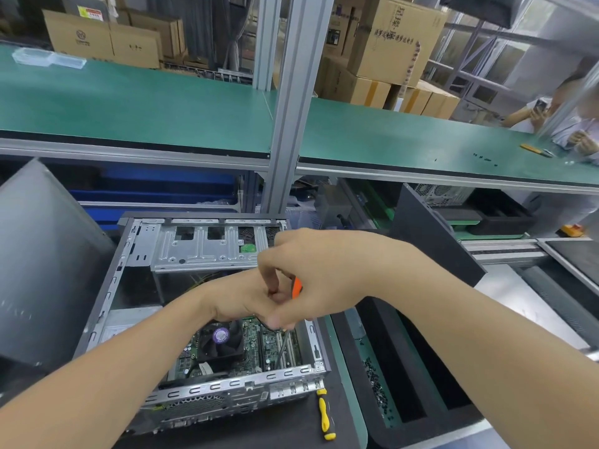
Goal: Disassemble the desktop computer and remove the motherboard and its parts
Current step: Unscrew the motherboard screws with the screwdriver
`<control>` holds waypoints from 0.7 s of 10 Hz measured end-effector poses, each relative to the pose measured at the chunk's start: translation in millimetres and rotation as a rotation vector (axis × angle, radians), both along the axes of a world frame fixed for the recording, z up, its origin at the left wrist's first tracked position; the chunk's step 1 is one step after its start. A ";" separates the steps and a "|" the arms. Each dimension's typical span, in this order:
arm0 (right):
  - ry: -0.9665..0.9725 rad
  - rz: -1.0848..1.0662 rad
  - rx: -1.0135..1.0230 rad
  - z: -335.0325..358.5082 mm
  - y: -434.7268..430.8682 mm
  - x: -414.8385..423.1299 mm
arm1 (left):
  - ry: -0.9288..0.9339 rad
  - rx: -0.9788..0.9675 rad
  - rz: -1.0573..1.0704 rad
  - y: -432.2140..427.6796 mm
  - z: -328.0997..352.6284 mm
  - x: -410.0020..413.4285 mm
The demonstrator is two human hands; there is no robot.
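A grey panel [48,254] stood tilted at your far left, just beside the desktop computer [201,400]. The computer lay on its side on a black mat [291,426] in front of you, lid off and open upward, its bare metal frame lined with slots and its perforated rear plate facing you. Inside, a silver drive cage [201,251] spanned the far end. Nearer you sat the green motherboard [252,348], fixed in the case floor, with a black cooler fan [218,345] bearing a round purple sticker and, to its right, a row of long memory slots [291,351].

Your left hand [240,299] reached down over the board, above the fan. Its fingers were hidden behind your other hand, so I cannot tell whether they pinched anything. Your right hand [311,280] met it there, fingers curled round the handle of an orange screwdriver [296,286], whose dark shaft slanted down to the memory slots.

Further right, a yellow screwdriver [324,413] lay on the mat just beside the case's near corner. Beyond it, a green-lined tray [366,345] held a scatter of small dark screws [376,384].
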State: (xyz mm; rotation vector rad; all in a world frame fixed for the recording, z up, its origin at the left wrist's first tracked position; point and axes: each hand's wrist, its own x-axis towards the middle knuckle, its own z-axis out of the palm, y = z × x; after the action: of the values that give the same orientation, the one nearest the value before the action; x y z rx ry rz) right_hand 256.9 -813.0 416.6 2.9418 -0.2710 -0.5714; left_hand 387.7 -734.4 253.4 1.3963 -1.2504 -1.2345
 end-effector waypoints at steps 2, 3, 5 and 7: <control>-0.067 -0.056 -0.025 -20.2 0.5 14.6 | 0.089 0.030 -0.014 -0.4 -6.6 2.3; -0.032 0.013 0.014 -19.8 -1.4 19.7 | 0.082 0.021 0.016 0.5 -5.5 1.1; 0.121 0.296 0.113 -7.3 -16.3 16.5 | 0.131 0.024 0.075 5.2 1.8 0.8; 0.111 0.420 -0.005 -13.4 -14.7 20.2 | 0.126 0.030 0.018 4.7 5.8 1.7</control>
State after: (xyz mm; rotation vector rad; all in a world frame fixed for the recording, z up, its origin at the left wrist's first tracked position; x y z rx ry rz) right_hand 277.2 -827.7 403.3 2.8216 0.3480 -0.6595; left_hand 389.5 -729.7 259.2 1.3267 -1.1346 -1.3132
